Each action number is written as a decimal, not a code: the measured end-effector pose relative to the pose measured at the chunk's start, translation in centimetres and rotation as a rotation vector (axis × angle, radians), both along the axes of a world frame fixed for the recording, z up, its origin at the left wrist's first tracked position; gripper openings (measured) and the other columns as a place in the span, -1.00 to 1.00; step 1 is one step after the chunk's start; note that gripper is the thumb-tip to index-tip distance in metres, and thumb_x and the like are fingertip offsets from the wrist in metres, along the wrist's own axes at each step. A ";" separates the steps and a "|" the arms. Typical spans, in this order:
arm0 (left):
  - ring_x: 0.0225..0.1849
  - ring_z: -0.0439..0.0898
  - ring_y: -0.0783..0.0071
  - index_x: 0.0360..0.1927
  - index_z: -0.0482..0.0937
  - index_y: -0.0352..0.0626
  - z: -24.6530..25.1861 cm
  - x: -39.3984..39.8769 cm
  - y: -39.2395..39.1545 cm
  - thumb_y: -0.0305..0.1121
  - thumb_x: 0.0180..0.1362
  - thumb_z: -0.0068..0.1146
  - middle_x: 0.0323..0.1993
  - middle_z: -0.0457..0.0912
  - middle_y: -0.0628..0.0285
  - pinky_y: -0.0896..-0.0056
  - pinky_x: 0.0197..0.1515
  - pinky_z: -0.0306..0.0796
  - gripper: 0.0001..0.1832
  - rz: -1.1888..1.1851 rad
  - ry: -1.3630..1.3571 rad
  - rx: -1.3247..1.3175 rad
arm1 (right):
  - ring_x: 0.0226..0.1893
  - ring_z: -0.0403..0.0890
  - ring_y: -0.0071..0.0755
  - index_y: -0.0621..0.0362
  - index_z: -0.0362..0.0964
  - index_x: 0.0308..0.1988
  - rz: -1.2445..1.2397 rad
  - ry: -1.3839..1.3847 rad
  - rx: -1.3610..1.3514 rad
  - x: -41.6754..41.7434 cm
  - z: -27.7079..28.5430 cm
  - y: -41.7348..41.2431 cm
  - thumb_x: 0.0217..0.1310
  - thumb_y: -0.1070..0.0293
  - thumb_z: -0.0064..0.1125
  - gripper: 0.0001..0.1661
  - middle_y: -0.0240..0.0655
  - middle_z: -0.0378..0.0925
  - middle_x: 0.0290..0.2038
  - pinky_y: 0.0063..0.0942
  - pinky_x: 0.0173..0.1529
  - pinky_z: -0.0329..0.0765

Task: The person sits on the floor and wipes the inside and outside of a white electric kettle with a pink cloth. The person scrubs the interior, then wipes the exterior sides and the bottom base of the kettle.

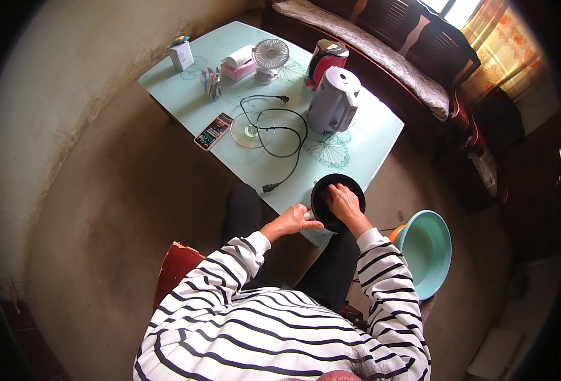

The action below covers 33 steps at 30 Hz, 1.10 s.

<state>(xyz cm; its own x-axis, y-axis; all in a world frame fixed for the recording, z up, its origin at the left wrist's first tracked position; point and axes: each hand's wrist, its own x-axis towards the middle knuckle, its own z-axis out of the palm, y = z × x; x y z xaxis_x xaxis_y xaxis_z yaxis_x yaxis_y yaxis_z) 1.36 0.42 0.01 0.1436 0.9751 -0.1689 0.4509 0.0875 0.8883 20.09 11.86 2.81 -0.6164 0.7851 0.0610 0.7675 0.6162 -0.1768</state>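
A small round pan [330, 220] with a black inside is held tilted at the near corner of the glass-topped table [280, 183]. My left hand [292, 220] grips its short pale handle [308, 215], with the thumb stretched towards the rim. Inside the pan, my right hand [343, 202] reaches down with bent fingers against the dark inner surface. Its fingertips are partly lost in the dark, so whether they hold anything cannot be seen. Left of the pan lies the connector end of a black power cord [304, 135].
On the table stand a grey-white electric kettle [330, 102], a red kettle [325, 62], a small fan [271, 55], a pink tissue box [239, 70], a pen holder [211, 85] and a white box [181, 56]. A phone [213, 132] lies beside a disc [242, 136]. A teal basin [433, 257] stands at right.
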 end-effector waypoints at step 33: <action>-0.07 0.67 0.15 -0.10 0.61 -0.35 0.1 0.3 0.1 0.06 0.06 0.50 -0.19 0.69 -0.11 0.17 0.04 0.49 -0.36 -0.051 -0.225 0.118 | 0.44 0.31 -0.12 -0.13 0.53 0.20 0.498 0.241 0.037 -0.9 4.5 -3.8 0.02 0.48 0.29 -0.33 -0.30 0.47 0.30 -0.07 0.46 0.24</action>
